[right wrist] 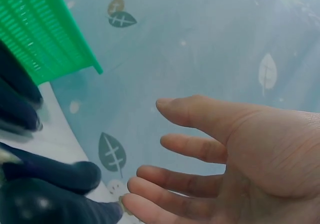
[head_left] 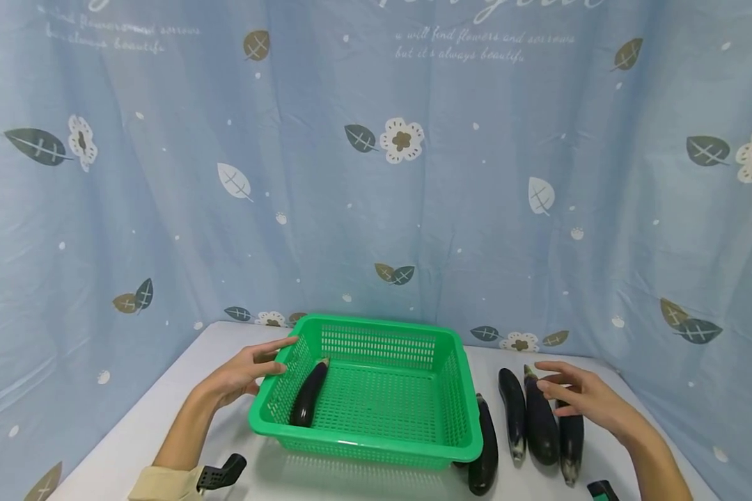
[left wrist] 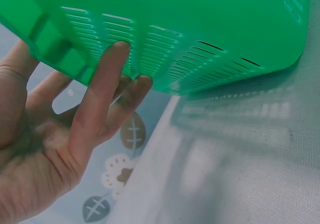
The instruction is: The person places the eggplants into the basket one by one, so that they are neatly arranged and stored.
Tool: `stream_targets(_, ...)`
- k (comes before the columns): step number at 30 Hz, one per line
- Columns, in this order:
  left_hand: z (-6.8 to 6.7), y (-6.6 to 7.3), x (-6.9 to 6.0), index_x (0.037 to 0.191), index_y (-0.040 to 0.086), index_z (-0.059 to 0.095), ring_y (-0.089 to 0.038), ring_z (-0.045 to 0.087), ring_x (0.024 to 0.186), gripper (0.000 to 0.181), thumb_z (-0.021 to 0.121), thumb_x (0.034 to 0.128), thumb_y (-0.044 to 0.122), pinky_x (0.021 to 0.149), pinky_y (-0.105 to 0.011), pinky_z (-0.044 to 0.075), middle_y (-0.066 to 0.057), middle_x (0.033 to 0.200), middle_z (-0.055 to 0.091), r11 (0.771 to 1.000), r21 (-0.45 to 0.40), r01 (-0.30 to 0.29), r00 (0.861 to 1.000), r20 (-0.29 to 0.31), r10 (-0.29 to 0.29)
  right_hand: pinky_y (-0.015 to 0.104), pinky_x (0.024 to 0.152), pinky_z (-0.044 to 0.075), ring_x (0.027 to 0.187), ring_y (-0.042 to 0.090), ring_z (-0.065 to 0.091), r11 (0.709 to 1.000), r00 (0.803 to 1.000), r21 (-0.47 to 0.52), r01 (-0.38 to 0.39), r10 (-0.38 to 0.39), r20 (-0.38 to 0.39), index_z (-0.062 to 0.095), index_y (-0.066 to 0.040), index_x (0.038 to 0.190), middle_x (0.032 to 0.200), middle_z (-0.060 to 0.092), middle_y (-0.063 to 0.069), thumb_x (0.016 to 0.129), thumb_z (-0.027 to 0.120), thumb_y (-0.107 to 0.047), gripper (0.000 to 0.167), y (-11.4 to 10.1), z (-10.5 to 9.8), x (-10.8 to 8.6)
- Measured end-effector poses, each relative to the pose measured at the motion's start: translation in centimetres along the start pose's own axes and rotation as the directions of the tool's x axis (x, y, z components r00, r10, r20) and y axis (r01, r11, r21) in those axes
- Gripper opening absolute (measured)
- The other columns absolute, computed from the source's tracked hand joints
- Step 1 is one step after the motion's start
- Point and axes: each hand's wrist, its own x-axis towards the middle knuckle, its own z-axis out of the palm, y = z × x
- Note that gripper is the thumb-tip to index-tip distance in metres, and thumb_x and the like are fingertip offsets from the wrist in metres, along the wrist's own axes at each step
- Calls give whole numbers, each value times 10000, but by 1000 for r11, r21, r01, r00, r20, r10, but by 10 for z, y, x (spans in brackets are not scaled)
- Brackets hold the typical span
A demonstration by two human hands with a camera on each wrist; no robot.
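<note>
A green perforated basket (head_left: 376, 445) stands on the white table with one eggplant (head_left: 310, 395) lying along its left side. My left hand (head_left: 241, 372) touches the basket's left rim and wall, fingers extended; in the left wrist view the fingertips of that hand (left wrist: 65, 119) rest against the slotted side. Over the eggplants on the right, my right hand (head_left: 585, 398) hovers with fingers spread and nothing held, nearest a thick eggplant (head_left: 542, 428). The right wrist view shows that hand (right wrist: 215, 164) with dark eggplants (right wrist: 45, 204) at its lower left.
Right of the basket lie further eggplants: one (head_left: 484, 449) against its wall, a slim one (head_left: 512, 410) and one (head_left: 572, 442) below my right hand. A patterned blue curtain (head_left: 376, 209) hangs behind the table (head_left: 182, 390).
</note>
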Motion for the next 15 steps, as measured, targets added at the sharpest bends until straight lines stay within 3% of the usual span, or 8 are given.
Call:
stream_targets(5,-1,-1,-1,1540,265,344,-487,109,1488,681,662,939,231,921,-561,519,-167,1645,126,1000,-23,-13,1000,25,14,410,813,600,1174,402,601,999,1000,-34,-23,23,-16,327,17,1502,1422,456,330,993,568,-366,680,4,-4,1)
stream_targets(11,-1,-1,-1,1539,268,346,-496,111,1484,679,664,940,235,952,-710,435,-169,1646,116,1000,-22,-18,999,29,18,412,775,602,1081,375,642,991,996,-106,-76,70,-53,347,49,1479,1277,570,301,984,576,-399,705,16,-9,4)
stream_targets(15,-1,0,-1,1539,278,344,-489,110,1487,677,662,942,240,962,-713,425,-170,1643,125,1000,-13,-12,999,32,13,409,758,605,1044,329,639,985,992,-135,-103,92,-86,362,56,1466,1239,581,284,975,590,-404,710,29,-11,3)
